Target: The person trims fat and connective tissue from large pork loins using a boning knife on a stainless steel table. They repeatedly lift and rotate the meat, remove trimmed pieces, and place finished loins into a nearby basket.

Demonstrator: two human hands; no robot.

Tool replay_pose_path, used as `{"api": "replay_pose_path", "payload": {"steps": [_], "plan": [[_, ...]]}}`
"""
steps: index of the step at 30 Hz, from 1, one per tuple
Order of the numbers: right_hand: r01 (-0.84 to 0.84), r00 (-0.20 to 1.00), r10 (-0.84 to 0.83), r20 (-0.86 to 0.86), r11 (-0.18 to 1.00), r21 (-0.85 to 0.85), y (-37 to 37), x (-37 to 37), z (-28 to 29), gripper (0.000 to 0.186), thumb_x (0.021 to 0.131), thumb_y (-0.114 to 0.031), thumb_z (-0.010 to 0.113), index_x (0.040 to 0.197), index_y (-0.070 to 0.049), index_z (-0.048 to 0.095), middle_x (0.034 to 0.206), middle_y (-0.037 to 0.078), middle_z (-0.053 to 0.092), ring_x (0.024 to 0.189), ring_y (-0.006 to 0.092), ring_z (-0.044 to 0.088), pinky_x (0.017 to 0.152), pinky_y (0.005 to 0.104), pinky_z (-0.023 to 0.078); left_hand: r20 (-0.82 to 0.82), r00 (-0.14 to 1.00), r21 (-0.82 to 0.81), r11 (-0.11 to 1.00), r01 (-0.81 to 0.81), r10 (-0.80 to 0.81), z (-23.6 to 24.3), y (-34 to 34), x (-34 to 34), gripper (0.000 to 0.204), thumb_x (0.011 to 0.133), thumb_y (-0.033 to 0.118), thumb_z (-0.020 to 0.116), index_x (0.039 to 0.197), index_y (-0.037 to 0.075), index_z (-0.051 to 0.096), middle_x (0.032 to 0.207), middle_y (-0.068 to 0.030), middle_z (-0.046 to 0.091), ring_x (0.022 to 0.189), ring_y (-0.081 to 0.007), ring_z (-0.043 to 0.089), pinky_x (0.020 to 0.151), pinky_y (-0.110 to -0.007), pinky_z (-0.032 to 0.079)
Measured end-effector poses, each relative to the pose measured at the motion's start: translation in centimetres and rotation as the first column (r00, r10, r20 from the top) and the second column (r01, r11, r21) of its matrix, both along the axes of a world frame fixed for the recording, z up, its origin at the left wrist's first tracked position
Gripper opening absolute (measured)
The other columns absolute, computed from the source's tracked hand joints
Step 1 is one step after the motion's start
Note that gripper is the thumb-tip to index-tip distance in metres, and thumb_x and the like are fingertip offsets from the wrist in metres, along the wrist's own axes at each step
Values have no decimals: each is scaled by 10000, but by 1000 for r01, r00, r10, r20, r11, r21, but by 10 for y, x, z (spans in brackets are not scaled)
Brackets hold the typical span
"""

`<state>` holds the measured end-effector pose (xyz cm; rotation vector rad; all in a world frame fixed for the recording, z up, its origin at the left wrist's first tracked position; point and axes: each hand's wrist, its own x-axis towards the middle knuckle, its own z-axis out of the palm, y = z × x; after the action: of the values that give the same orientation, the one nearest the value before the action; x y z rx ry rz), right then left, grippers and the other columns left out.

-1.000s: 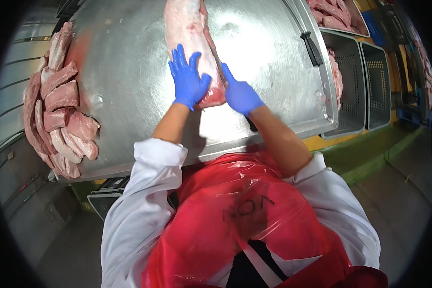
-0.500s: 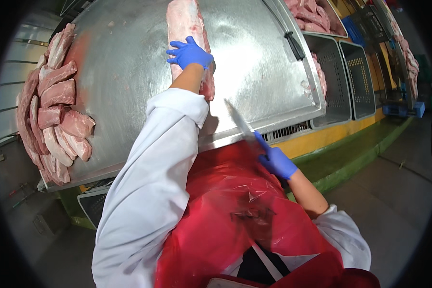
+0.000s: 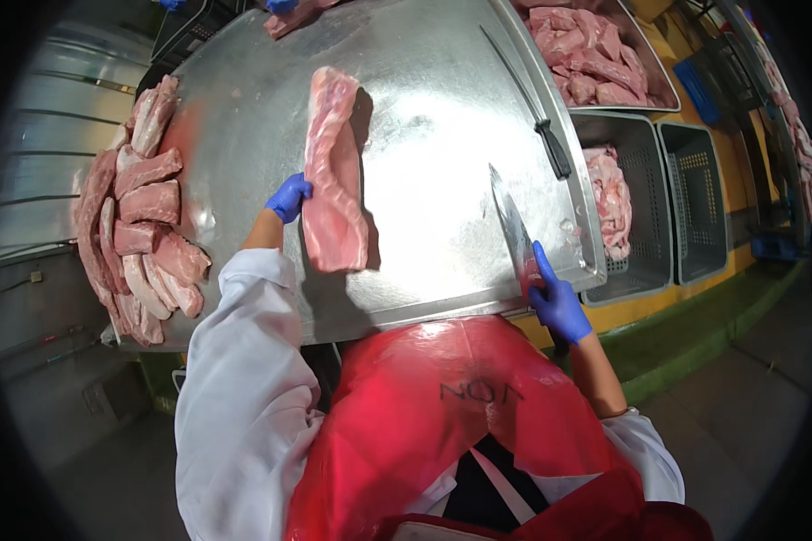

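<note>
A long slab of pink raw meat point(image 3: 334, 180) is tipped up at the middle of the metal table point(image 3: 424, 117), its ridged inner side showing. My left hand point(image 3: 289, 197), in a blue glove, grips its left edge; the fingertips are partly hidden behind the meat. In my blue-gloved right hand point(image 3: 561, 305) is a knife point(image 3: 511, 221), its long blade pointing up and away over the table's front right part. The index finger lies along the knife, the others wrap its handle.
Cut meat pieces point(image 3: 149, 216) are heaped at the table's left edge. A black-handled sharpening steel point(image 3: 552, 149) lies at the right. Beyond that edge stand a tray of meat point(image 3: 595, 63) and grey crates point(image 3: 694, 198). Another person's blue-gloved hand point(image 3: 282, 5) touches meat at the far edge.
The meat has been turned from lying pale side up to showing its ridged side. My left hand moved from its top to its left edge. The knife moved right, away from it.
</note>
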<state>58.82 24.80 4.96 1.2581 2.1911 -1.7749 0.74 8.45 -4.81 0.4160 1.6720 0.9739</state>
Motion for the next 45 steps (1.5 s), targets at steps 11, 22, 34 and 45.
{"api": "replay_pose_path", "payload": {"steps": [11, 22, 34, 45], "plan": [[-152, 984, 163, -72, 978, 141, 66, -91, -15, 804, 910, -57, 527, 1607, -202, 155, 828, 131, 695, 699, 221, 673, 719, 341, 530, -554, 732, 80, 901, -427, 396, 60, 100, -20, 517, 840, 254, 713, 1203, -84, 568, 1038, -156, 664, 794, -220, 652, 660, -363, 531], [-119, 967, 118, -227, 993, 10, 55, -366, -54, 777, 939, -174, 556, 1602, -241, 157, 967, 212, 693, 786, 284, 680, 770, 374, 548, -721, 585, 288, 928, -235, 372, 38, 82, -50, 246, 797, 187, 682, 919, -26, 683, 829, -138, 706, 758, -210, 663, 724, -347, 529], [-834, 548, 834, 60, 541, 108, 67, -434, -4, 663, 980, -261, 445, 1596, -260, 200, 1277, 219, 636, 1073, 370, 662, 968, 406, 496, -723, 480, 466, 864, -192, 497, 48, 62, -55, 249, 887, 139, 593, 1078, -20, 598, 917, -225, 668, 864, -361, 678, 780, -411, 525], [-867, 488, 867, 105, 495, -60, 35, -416, 22, 772, 897, -207, 479, 1608, -224, 177, 986, 164, 708, 736, 248, 700, 681, 348, 557, -527, 636, 638, 757, -143, 565, 110, 8, -50, 213, 968, 85, 588, 1162, -3, 599, 1014, -47, 636, 932, -122, 587, 870, -276, 475]]}}
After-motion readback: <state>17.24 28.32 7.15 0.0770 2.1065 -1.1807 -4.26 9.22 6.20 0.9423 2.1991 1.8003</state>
